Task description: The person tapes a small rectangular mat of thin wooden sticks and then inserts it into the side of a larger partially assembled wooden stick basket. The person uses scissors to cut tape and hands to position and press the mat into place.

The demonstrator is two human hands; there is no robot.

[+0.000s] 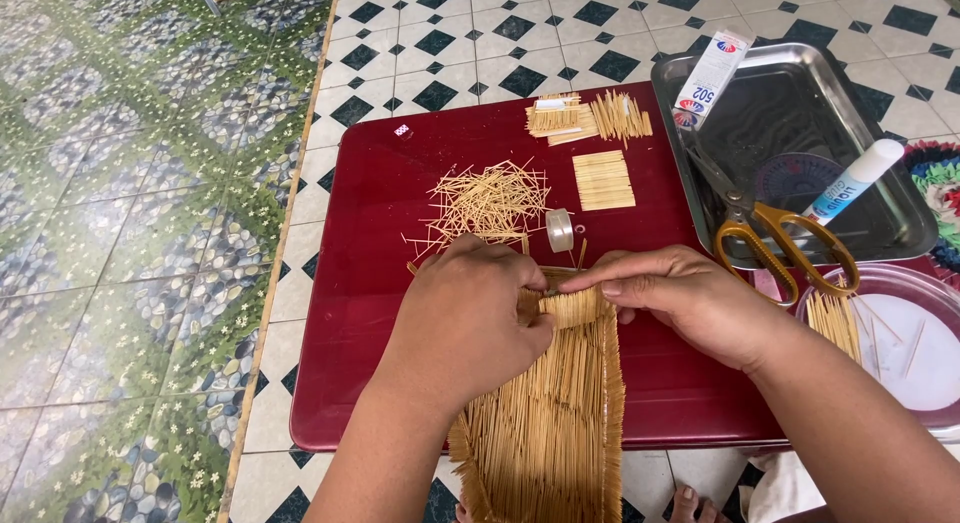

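We see both hands working at the far end of a toothpick mat (545, 423), a flat panel of thin pale sticks laid side by side with ragged, bristling edges. The mat lies on a red tray (370, 313) and overhangs the tray's near edge toward the person. The left hand (465, 318) is clenched on the mat's far left corner, knuckles up. The right hand (690, 303) pinches a small curved toothpick strip (572, 305) against the mat's far edge, thumb and forefinger closed on it.

The tray is glossy and smooth, with rounded corners; its left third is open, and so is the strip right of the mat. Beyond the hands lies a loose toothpick pile (490, 198), tangled and spiky, with a small clear tape roll (559, 229) just beside it. Farther back are a neat square panel (603, 179) of sticks and some bundles (590, 117) near the tray's far edge.

A steel pan (890, 223) sits at the right, touching the tray's right side. It holds scissors (775, 238) with yellow handles, a white glue tube (852, 181) and a small white box (708, 78) leaning on its rim. A clear round dish (925, 353) with toothpicks sits near the right wrist. The floor is tiled, checked black and white.
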